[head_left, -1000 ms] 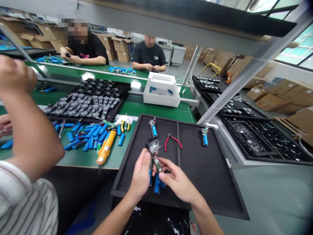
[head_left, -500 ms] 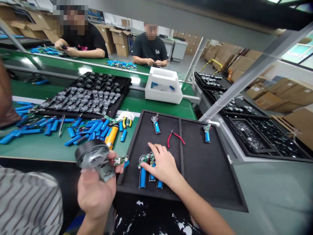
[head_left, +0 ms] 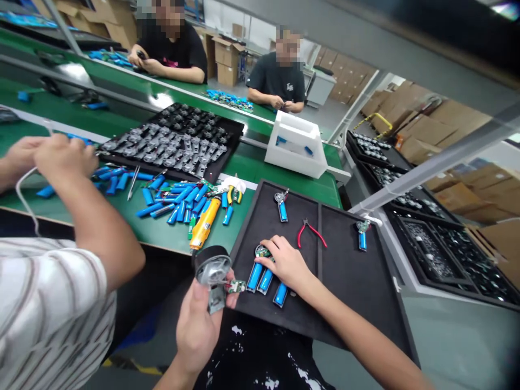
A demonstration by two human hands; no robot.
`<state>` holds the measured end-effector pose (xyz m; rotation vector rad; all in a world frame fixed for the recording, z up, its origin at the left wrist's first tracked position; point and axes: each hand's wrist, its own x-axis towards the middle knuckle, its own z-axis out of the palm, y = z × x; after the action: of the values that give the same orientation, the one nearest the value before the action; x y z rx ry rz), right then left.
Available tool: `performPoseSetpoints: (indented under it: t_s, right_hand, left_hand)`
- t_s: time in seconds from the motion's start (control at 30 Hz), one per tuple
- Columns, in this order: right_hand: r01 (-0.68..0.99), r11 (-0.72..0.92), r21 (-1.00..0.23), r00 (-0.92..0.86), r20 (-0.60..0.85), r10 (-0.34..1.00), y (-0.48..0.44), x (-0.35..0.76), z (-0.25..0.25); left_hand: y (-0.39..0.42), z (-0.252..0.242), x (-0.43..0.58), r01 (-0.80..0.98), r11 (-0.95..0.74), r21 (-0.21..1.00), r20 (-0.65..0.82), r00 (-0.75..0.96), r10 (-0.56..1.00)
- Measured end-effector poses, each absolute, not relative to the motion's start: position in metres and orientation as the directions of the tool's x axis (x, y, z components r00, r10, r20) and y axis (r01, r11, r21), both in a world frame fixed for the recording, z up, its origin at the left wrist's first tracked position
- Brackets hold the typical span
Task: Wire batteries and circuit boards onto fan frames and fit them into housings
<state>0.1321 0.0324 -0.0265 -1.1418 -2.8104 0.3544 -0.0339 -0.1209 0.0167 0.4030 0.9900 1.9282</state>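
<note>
The person's left hand (head_left: pixel 199 325) is curling its fingers round a round grey metal housing (head_left: pixel 213 270) with a black rim, clamping it low over the tray's edge, and a small green circuit board (head_left: pixel 236 286) is sticking out just beside the fingertips. The housing is blocking most of that palm from view. The right hand (head_left: pixel 286 264) is reaching over a black felt-lined tray (head_left: pixel 345 287), its fingers close together and curving down onto a small round part (head_left: pixel 263 251); whether they are gripping it, I cannot tell. Just below those fingers, three glossy blue cylindrical cells (head_left: pixel 265 281) are lying side by side. Ahead of the fingertips, red-handled pliers (head_left: pixel 311 233) are resting across the tray's raised divider (head_left: pixel 319 238), with a blue cell unit (head_left: pixel 282 211) beside them. Left of the left fingers, a yellow electric screwdriver (head_left: pixel 205 223) and loose blue cells (head_left: pixel 179 208) are lying on the green workbench (head_left: pixel 154 233). Further left, a co-worker's hands (head_left: pixel 60 157) are working with a white cable (head_left: pixel 22 195), and that striped sleeve (head_left: pixel 49 292) is blocking the lower-left corner. Beyond the fingers, a white foam box (head_left: pixel 296 145) is standing on the bench.
</note>
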Motion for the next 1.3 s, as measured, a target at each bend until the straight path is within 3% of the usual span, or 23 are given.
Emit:
performPoseSetpoints:
  t_s: [0.33, 0.57, 0.77, 0.97, 1.3]
  right_hand:
    - [0.699, 0.701, -0.142, -0.707, 0.010, 0.707, 0.030, 0.128, -0.023]
    - [0.660, 0.725, -0.195, -0.732, 0.052, 0.680, 0.022, 0.142, -0.030]
    - [0.597, 0.770, -0.226, -0.770, 0.106, 0.629, 0.030, 0.148, -0.038]
    - [0.551, 0.812, -0.191, -0.802, 0.147, 0.579, 0.078, 0.121, -0.038]
    - [0.467, 0.883, -0.037, -0.872, 0.146, 0.467, 0.173, 0.080, -0.015]
  left_hand:
    - [-0.145, -0.003, -0.030, -0.609, -0.212, 0.764, -0.175, -0.512, 0.841]
    - [-0.129, 0.017, -0.037, -0.665, -0.274, 0.695, -0.165, -0.518, 0.839]
    - [-0.120, 0.034, -0.039, -0.756, -0.223, 0.616, -0.238, -0.448, 0.862]
    - [-0.128, 0.040, -0.031, -0.782, -0.226, 0.581, -0.275, -0.450, 0.850]
    - [-0.140, 0.042, -0.023, -0.745, -0.206, 0.634, -0.328, -0.500, 0.802]
